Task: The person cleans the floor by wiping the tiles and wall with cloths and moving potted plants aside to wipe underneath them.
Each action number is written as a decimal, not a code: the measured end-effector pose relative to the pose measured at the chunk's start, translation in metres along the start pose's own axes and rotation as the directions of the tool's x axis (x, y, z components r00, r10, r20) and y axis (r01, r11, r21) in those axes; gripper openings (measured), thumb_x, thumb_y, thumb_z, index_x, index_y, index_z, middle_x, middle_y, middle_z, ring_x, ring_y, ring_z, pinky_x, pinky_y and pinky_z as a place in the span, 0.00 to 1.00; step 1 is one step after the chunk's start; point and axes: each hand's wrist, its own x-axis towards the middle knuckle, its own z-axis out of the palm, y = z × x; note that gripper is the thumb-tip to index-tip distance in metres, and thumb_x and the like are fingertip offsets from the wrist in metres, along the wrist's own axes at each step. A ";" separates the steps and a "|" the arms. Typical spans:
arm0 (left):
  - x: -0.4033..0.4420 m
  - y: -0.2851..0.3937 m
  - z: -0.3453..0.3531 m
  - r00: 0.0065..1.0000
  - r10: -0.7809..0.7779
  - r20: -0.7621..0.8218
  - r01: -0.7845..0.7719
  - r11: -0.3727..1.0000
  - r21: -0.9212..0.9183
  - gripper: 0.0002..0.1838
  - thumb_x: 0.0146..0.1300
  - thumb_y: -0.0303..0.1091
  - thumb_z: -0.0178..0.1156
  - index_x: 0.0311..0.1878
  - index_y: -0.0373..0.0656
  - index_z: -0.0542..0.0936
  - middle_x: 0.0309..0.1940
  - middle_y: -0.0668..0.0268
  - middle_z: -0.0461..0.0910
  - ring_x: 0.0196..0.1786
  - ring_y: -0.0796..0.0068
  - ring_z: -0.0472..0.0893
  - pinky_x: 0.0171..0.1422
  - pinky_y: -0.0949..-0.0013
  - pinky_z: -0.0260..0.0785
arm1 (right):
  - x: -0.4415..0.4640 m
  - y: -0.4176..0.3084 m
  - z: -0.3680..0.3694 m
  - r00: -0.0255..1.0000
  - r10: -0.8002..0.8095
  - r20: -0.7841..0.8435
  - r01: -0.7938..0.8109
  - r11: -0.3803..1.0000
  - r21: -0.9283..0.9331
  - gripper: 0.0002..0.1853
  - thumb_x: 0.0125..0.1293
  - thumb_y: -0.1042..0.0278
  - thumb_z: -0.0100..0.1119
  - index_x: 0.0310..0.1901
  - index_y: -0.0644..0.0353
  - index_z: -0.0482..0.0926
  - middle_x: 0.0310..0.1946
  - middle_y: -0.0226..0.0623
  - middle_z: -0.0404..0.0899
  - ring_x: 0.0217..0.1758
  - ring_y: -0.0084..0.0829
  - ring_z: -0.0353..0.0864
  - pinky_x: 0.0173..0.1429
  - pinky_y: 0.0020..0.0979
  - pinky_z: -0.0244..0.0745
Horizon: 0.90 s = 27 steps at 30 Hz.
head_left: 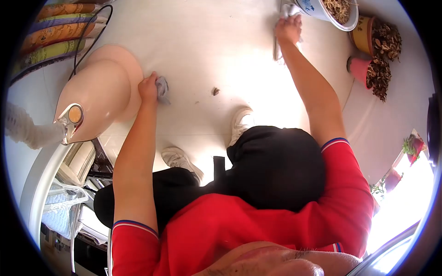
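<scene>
My left hand [148, 87] is closed around a bunched grey cloth [162, 90] beside the pink pedestal base [99, 87]. Over at the upper right, my right hand [288, 30] grips a whitish rag [291, 10] against the pale floor [198, 50], close to a white-and-blue flowerpot [317, 9]. Part of the rag is hidden under the fingers. Between the two hands lies a small brown scrap [215, 91], perhaps a dry leaf, with a few tiny specks around it.
A yellow pot [362, 34] and a pink pot [358, 70], both with dry leaves, stand along the right wall. Patterned rolled or stacked fabrics [60, 30] and a black cable [83, 41] are at the upper left. A white hose [34, 131] reaches the pedestal's drain.
</scene>
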 end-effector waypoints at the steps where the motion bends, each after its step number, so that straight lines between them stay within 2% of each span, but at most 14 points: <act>1: 0.002 0.000 0.002 1.000 0.003 -0.016 -0.003 1.000 0.016 0.18 0.69 0.41 0.66 0.28 0.35 0.83 0.23 0.70 0.78 0.28 0.80 0.74 0.35 0.71 0.66 | -0.006 -0.016 0.004 0.989 -0.144 0.042 0.147 0.987 -0.064 0.36 0.75 0.44 0.43 0.76 0.61 0.61 0.79 0.50 0.55 0.81 0.51 0.54 0.81 0.51 0.51; 3: 0.005 0.000 0.001 0.999 0.018 -0.043 -0.015 0.998 0.059 0.18 0.68 0.41 0.66 0.27 0.35 0.83 0.23 0.71 0.78 0.27 0.80 0.73 0.33 0.71 0.65 | -0.031 -0.066 0.008 0.930 -0.358 0.089 0.365 0.926 -0.096 0.34 0.76 0.45 0.42 0.77 0.55 0.60 0.80 0.46 0.53 0.82 0.48 0.52 0.81 0.52 0.50; 4: 0.007 -0.001 0.001 0.998 0.029 -0.052 -0.025 0.996 0.083 0.18 0.68 0.40 0.67 0.27 0.35 0.83 0.22 0.71 0.77 0.26 0.80 0.73 0.33 0.71 0.65 | -0.046 -0.093 0.005 0.890 -0.432 0.146 0.446 0.891 -0.082 0.33 0.76 0.46 0.42 0.77 0.56 0.61 0.80 0.46 0.53 0.82 0.48 0.52 0.81 0.52 0.49; 7: 0.004 -0.005 -0.001 0.999 0.000 -0.052 0.003 0.997 0.072 0.18 0.67 0.39 0.68 0.26 0.35 0.82 0.22 0.71 0.77 0.26 0.80 0.72 0.32 0.70 0.65 | -0.103 -0.156 -0.019 0.623 -0.730 0.279 0.761 0.648 -0.004 0.31 0.75 0.49 0.46 0.73 0.58 0.67 0.79 0.46 0.57 0.82 0.48 0.53 0.81 0.47 0.50; 8: 0.007 -0.001 0.000 0.999 -0.007 -0.045 0.010 0.999 0.049 0.18 0.66 0.39 0.68 0.26 0.35 0.82 0.23 0.71 0.77 0.26 0.80 0.72 0.33 0.70 0.65 | -0.123 -0.164 -0.020 0.566 -0.788 0.243 0.753 0.614 0.237 0.29 0.75 0.52 0.48 0.71 0.58 0.69 0.78 0.45 0.60 0.81 0.47 0.55 0.81 0.45 0.53; 10: 0.004 0.005 0.000 0.999 -0.004 -0.049 0.005 0.999 0.038 0.17 0.66 0.39 0.68 0.26 0.35 0.82 0.22 0.70 0.78 0.26 0.79 0.73 0.33 0.69 0.65 | -0.161 -0.177 -0.035 0.451 -0.852 0.266 0.728 0.523 0.442 0.24 0.72 0.59 0.52 0.67 0.56 0.74 0.77 0.43 0.62 0.80 0.46 0.58 0.81 0.44 0.55; 12: 0.000 0.006 0.001 0.998 -0.022 -0.052 0.023 0.999 0.034 0.18 0.66 0.39 0.68 0.26 0.35 0.81 0.23 0.70 0.78 0.26 0.79 0.73 0.33 0.69 0.65 | -0.190 -0.165 -0.020 0.356 -0.928 0.107 0.723 0.347 0.598 0.21 0.67 0.67 0.58 0.62 0.55 0.79 0.72 0.41 0.70 0.76 0.45 0.67 0.78 0.43 0.61; 15: 0.011 0.002 0.002 0.999 -0.037 -0.038 0.039 0.998 0.056 0.17 0.67 0.38 0.68 0.26 0.35 0.81 0.23 0.70 0.78 0.26 0.79 0.73 0.33 0.69 0.66 | -0.188 -0.137 -0.039 0.565 -0.817 0.114 0.513 0.457 0.727 0.20 0.62 0.75 0.61 0.57 0.55 0.83 0.66 0.41 0.77 0.70 0.44 0.75 0.72 0.42 0.70; 16: 0.015 -0.002 -0.002 0.999 -0.012 -0.038 0.014 0.998 0.063 0.17 0.68 0.38 0.67 0.26 0.35 0.81 0.23 0.69 0.78 0.26 0.79 0.73 0.33 0.69 0.66 | -0.172 -0.125 -0.062 0.723 -0.687 0.069 0.462 0.555 0.692 0.23 0.57 0.82 0.60 0.55 0.56 0.84 0.63 0.41 0.80 0.66 0.44 0.79 0.64 0.41 0.78; 17: 0.013 -0.006 -0.006 0.999 0.011 -0.043 -0.008 0.997 0.074 0.17 0.68 0.38 0.67 0.27 0.35 0.81 0.24 0.69 0.77 0.26 0.79 0.72 0.33 0.69 0.66 | -0.158 -0.110 -0.073 0.851 -0.524 -0.003 0.419 0.677 0.605 0.25 0.55 0.85 0.56 0.55 0.57 0.83 0.63 0.43 0.80 0.64 0.44 0.79 0.61 0.40 0.80; 19: 0.009 -0.006 -0.004 0.999 -0.038 -0.034 0.039 0.999 0.011 0.17 0.68 0.38 0.67 0.27 0.35 0.81 0.24 0.69 0.78 0.27 0.78 0.73 0.34 0.69 0.66 | -0.121 -0.043 -0.082 0.966 -0.244 -0.084 0.251 0.811 0.528 0.22 0.64 0.83 0.52 0.57 0.54 0.83 0.64 0.46 0.78 0.65 0.45 0.79 0.64 0.39 0.78; 22: 0.011 -0.003 -0.002 0.999 -0.035 -0.038 0.036 0.999 0.011 0.17 0.69 0.38 0.66 0.28 0.35 0.81 0.25 0.68 0.78 0.28 0.78 0.73 0.34 0.69 0.66 | -0.090 0.062 -0.115 0.984 -0.014 -0.177 0.045 0.984 0.170 0.22 0.71 0.79 0.45 0.61 0.51 0.80 0.67 0.46 0.75 0.67 0.49 0.76 0.69 0.38 0.75; 24: 0.008 -0.001 -0.002 0.999 -0.021 -0.047 0.022 1.000 0.023 0.17 0.69 0.38 0.66 0.28 0.35 0.81 0.25 0.68 0.78 0.28 0.77 0.73 0.34 0.70 0.66 | -0.087 0.117 -0.116 0.983 0.178 -0.047 -0.180 0.983 -0.043 0.23 0.71 0.76 0.46 0.65 0.55 0.76 0.72 0.46 0.69 0.73 0.44 0.70 0.73 0.37 0.71; 27: 0.004 0.005 0.001 0.999 -0.009 -0.045 0.011 0.999 0.037 0.17 0.70 0.38 0.66 0.28 0.35 0.81 0.25 0.68 0.78 0.28 0.77 0.73 0.34 0.70 0.67 | -0.096 0.138 -0.068 0.905 0.424 0.021 -0.425 0.902 0.076 0.25 0.69 0.72 0.48 0.68 0.60 0.72 0.76 0.47 0.62 0.79 0.43 0.61 0.78 0.39 0.63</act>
